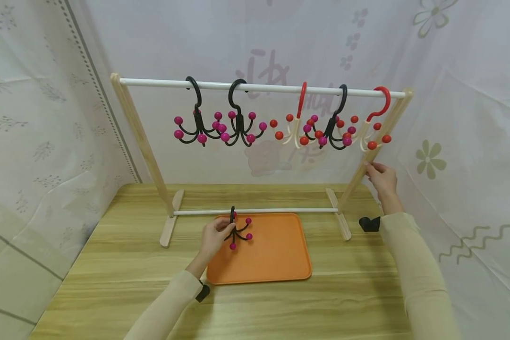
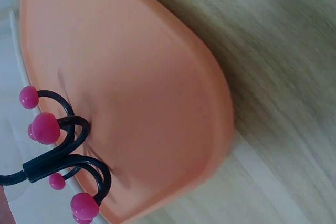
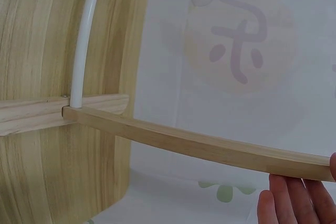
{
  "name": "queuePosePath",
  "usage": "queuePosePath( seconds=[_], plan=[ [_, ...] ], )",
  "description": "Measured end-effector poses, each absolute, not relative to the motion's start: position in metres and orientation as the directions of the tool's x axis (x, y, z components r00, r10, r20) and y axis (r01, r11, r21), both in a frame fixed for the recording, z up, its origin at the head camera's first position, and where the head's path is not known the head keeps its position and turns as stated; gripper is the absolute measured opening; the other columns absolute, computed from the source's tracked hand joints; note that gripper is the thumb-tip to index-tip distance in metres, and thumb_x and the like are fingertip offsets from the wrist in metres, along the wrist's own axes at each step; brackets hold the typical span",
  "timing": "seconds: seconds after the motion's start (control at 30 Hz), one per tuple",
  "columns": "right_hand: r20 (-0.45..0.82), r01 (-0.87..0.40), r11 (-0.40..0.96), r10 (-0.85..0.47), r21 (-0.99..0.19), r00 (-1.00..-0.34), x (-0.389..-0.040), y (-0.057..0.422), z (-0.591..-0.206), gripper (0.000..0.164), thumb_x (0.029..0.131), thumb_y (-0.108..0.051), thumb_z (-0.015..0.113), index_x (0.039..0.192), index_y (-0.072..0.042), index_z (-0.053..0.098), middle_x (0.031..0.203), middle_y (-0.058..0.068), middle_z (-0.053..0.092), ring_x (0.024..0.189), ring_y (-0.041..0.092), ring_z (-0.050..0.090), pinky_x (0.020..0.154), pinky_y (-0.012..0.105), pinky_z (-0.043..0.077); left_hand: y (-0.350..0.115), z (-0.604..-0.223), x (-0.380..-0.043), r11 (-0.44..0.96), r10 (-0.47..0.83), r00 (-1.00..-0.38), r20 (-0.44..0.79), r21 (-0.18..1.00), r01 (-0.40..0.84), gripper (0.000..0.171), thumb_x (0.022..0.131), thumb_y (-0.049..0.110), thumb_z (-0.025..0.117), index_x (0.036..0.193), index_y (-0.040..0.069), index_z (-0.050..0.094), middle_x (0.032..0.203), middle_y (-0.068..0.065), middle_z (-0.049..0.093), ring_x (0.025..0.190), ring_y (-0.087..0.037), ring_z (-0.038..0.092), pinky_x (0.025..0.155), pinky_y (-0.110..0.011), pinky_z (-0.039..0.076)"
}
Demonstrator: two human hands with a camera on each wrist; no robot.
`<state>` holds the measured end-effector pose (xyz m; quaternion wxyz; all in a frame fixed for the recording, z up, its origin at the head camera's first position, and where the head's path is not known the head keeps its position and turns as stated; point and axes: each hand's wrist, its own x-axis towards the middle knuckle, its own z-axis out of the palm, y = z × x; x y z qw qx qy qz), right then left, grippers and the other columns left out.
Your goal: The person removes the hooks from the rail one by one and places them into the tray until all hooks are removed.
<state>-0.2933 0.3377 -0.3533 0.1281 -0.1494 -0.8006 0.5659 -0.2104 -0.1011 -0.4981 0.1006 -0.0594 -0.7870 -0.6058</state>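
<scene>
With thumb and fingers, my left hand (image 1: 214, 238) pinches a black multi-hook hanger (image 1: 233, 230) tipped with pink balls. The hanger is upright over the left part of an orange tray (image 1: 276, 245). In the left wrist view its curved prongs (image 2: 52, 162) show above the tray (image 2: 152, 77); only a sliver of hand appears at the edge. My right hand (image 1: 382, 182) holds the right wooden post (image 1: 353, 183) of a rack, thumb on one side. In the right wrist view, fingers (image 3: 302, 200) lie against that post (image 3: 199, 144).
From the white top rail (image 1: 272, 88) hang black hangers with pink balls (image 1: 199, 123) and cream ones with red hooks (image 1: 301, 101) and red balls. The left post (image 1: 142, 141) and lower white bar (image 1: 280, 210) frame the tray's far side. A patterned curtain stands behind the wooden table (image 1: 280, 307).
</scene>
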Motion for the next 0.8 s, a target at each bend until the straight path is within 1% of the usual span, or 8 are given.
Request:
queuePosePath(
  seconds=[0.07,0.17,0.23,0.33,0.43,0.53,0.63,0.8],
  plan=[
    [0.041,0.093,0.319,0.388,-0.943,-0.921,-0.294,0.338,-0.353,0.058,0.086,-0.035,0.053,0.124,0.006,0.045,0.085,-0.006,0.054,0.074,0.0,0.053,0.066,0.014,0.043,-0.1,-0.491,-0.206,0.24,-0.019,-0.97,0.241,0.943,0.23,0.025,0.078,0.015,0.067,0.091,-0.006,0.065,0.085,-0.012,0.066,0.08,-0.022,0.062,0.066,-0.026,0.05],
    [0.046,0.085,0.317,0.385,-0.945,-0.922,-0.293,0.338,-0.352,0.057,0.086,-0.035,0.054,0.124,0.007,0.045,0.085,-0.006,0.054,0.074,0.0,0.053,0.064,0.013,0.043,-0.1,-0.476,-0.199,0.23,-0.018,-0.965,0.26,0.941,0.249,0.022,0.08,0.011,0.066,0.092,-0.008,0.065,0.085,-0.015,0.065,0.08,-0.026,0.062,0.066,-0.026,0.05],
    [0.048,0.081,0.313,0.383,-0.946,-0.923,-0.293,0.338,-0.352,0.056,0.086,-0.034,0.053,0.124,0.007,0.045,0.084,-0.007,0.054,0.073,0.0,0.053,0.063,0.011,0.043,-0.1,-0.465,-0.195,0.238,-0.03,-0.96,0.278,0.935,0.263,0.019,0.08,0.008,0.065,0.091,-0.008,0.065,0.084,-0.018,0.065,0.079,-0.03,0.062,0.063,-0.026,0.05],
    [0.048,0.077,0.306,0.38,-0.949,-0.924,-0.293,0.338,-0.352,0.056,0.086,-0.033,0.054,0.124,0.007,0.045,0.083,-0.007,0.053,0.073,0.0,0.053,0.062,0.011,0.043,-0.105,-0.459,-0.198,0.27,-0.062,-0.943,0.327,0.915,0.3,0.016,0.081,0.008,0.064,0.088,-0.006,0.067,0.082,-0.017,0.065,0.075,-0.029,0.062,0.061,-0.024,0.049],
    [0.047,0.08,0.308,0.384,-0.948,-0.922,-0.293,0.337,-0.352,0.056,0.086,-0.034,0.054,0.123,0.007,0.046,0.082,-0.008,0.054,0.073,0.0,0.054,0.063,0.012,0.043,-0.115,-0.459,-0.209,0.312,-0.103,-0.903,0.417,0.876,0.368,0.017,0.081,0.011,0.064,0.086,-0.005,0.068,0.079,-0.015,0.066,0.069,-0.024,0.063,0.057,-0.022,0.048],
    [0.044,0.085,0.311,0.385,-0.947,-0.922,-0.293,0.337,-0.353,0.056,0.086,-0.034,0.054,0.124,0.006,0.045,0.084,-0.007,0.054,0.074,0.001,0.054,0.067,0.015,0.044,-0.126,-0.45,-0.222,0.358,-0.141,-0.846,0.514,0.823,0.441,0.018,0.082,0.013,0.064,0.086,-0.004,0.068,0.078,-0.012,0.066,0.066,-0.02,0.063,0.057,-0.017,0.047],
    [0.039,0.09,0.315,0.381,-0.945,-0.924,-0.292,0.338,-0.352,0.057,0.086,-0.035,0.053,0.125,0.006,0.044,0.086,-0.005,0.053,0.076,0.002,0.053,0.071,0.017,0.044,-0.133,-0.423,-0.228,0.391,-0.174,-0.785,0.594,0.774,0.499,0.016,0.082,0.01,0.063,0.085,-0.005,0.067,0.079,-0.015,0.066,0.066,-0.022,0.063,0.059,-0.016,0.047],
    [0.036,0.092,0.315,0.377,-0.945,-0.926,-0.291,0.338,-0.353,0.057,0.086,-0.035,0.052,0.125,0.006,0.044,0.087,-0.005,0.053,0.078,0.003,0.054,0.077,0.021,0.044,-0.142,-0.364,-0.229,0.37,-0.246,-0.689,0.682,0.723,0.584,0.014,0.082,0.008,0.062,0.085,-0.005,0.067,0.082,-0.016,0.066,0.068,-0.006,0.061,0.064,-0.014,0.046]
  ],
)
